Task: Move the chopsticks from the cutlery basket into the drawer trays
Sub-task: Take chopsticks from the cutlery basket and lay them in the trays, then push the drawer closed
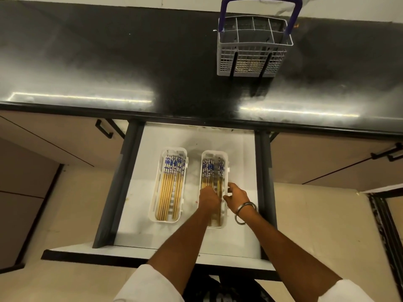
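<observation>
Fingers of the left hand [209,198] curl down among the chopsticks [208,171] in the right-hand tray [214,154], apparently settling or squaring the sticks, though whether they actually pinch one cannot be told from this angle. Just beside it, the right hand [236,196] rests on the tray's outer rim with fingers bent over the edge, seemingly steadying it; a metal bangle [244,212] circles that wrist. Both forearms reach forward out of white sleeves. The right-hand tray holds one bundle along its left side and a few more sticks along its right, patterned blue-and-white ends pointing away from the person. Well apart to the left, the left-hand tray [172,150] lies parallel and already carries a tidy row of chopsticks in the same orientation. Both trays sit on the white floor of the open drawer [152,214], pulled out below the dark countertop [109,62]. Farther back on that countertop stands the cutlery basket [254,55], white wire with a purple handle; its upper compartments show no sticks rising from them, and a pale shape low behind the mesh is too blurred to identify. Judged from this, the transfer looks essentially complete, with only a final tidying of the right-hand tray, and perhaps closing the drawer, left.
</observation>
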